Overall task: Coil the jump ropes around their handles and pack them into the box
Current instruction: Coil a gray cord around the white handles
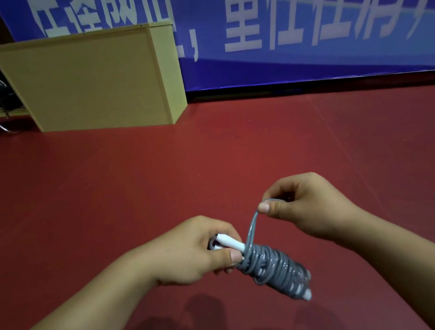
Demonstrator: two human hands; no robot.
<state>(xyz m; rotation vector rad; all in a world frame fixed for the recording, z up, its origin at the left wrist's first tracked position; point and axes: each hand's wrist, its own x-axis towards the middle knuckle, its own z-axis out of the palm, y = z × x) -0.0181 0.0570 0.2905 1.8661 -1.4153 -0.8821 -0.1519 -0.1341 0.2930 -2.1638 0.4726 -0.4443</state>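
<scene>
Jump rope (272,265), grey cord nearly all wound round its white handles (230,242), sits low in the middle of the view, held in the air above the red floor (129,176). The left hand (194,251) grips the near-left end of the handles, thumb pressed beside the first turns. The right hand (307,205) pinches the last loop of cord (252,226) between thumb and fingers, up and to the right of the bundle, the loop running taut down to it.

The step in hand looks to be finishing the coil. To do it well, keep the loop tight, lay it close against the turns already on, and tuck or hook the end under a wrap so it cannot spring loose; the left thumb should pin the earlier turns meanwhile.

The coil is thick and somewhat untidy, turns crossing one another, with a white handle tip poking out at the lower right end. The cord looks smooth and springy, so I judge it apt to unwind if let go.

A tan box-like cabinet (89,79) stands far left against a blue banner (303,29); whether it is the packing box I cannot tell.
</scene>
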